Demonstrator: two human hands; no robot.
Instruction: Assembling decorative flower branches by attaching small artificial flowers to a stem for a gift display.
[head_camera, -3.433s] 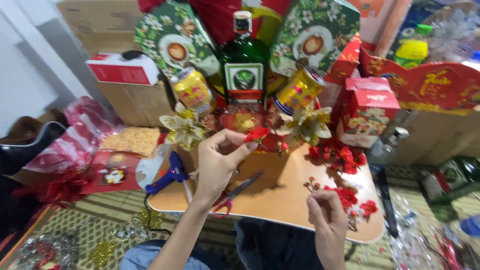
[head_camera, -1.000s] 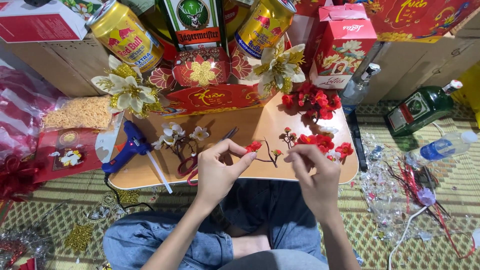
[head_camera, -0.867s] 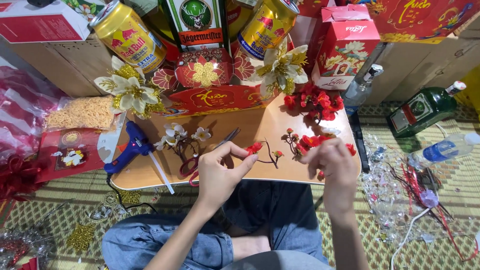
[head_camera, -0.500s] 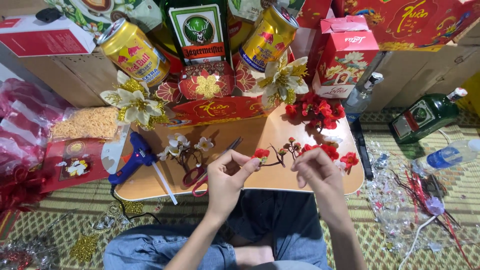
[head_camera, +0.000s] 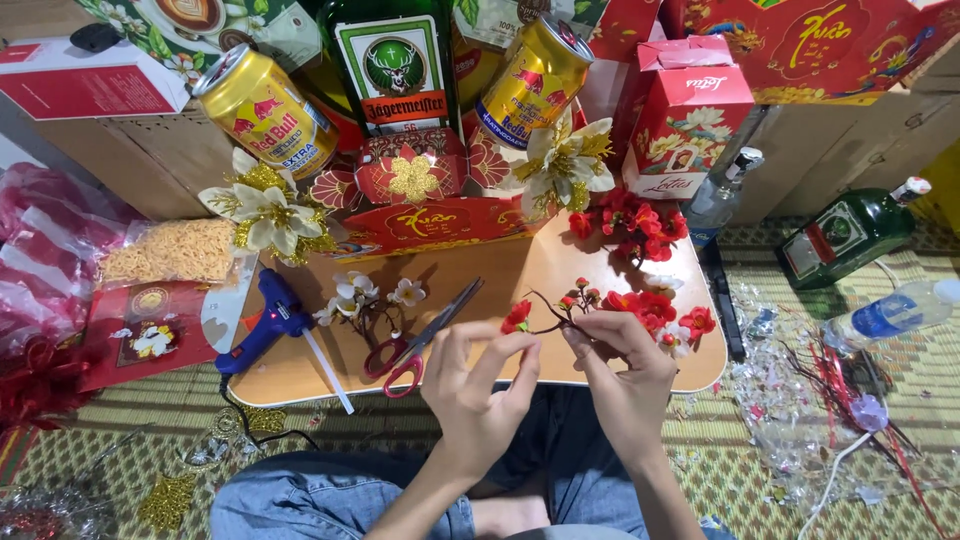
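Both hands work together over the near edge of the worktop (head_camera: 300, 370): the left hand (head_camera: 478, 385) pinches one end of a small red flower sprig (head_camera: 548, 312) between thumb and fingertips, and the right hand (head_camera: 628, 372) closes on the other end of the same thin dark stem, so the sprig spans the gap between them just above the wooden surface.

Behind it, at the far edge, stands a red and gold gift arrangement (head_camera: 425, 215). A green bottle (head_camera: 392, 60) rises in its middle, with a yellow can (head_camera: 265, 110) tilted to one side and a second yellow can (head_camera: 532, 80) tilted to the other. A cream artificial flower (head_camera: 262, 210) sits below the first can, another cream artificial flower (head_camera: 565, 165) below the second. A red carton (head_camera: 685, 125) stands beside the arrangement.

On the worktop lie a blue glue gun (head_camera: 262, 325), red-handled scissors (head_camera: 420, 340), a sprig of white blossoms (head_camera: 365, 298) between them, and a heap of loose red flowers (head_camera: 645, 260) near the right hand.

On the woven mat (head_camera: 880, 430) off the worktop lie another green bottle (head_camera: 850, 235) on its side and a clear plastic bottle (head_camera: 895, 312).
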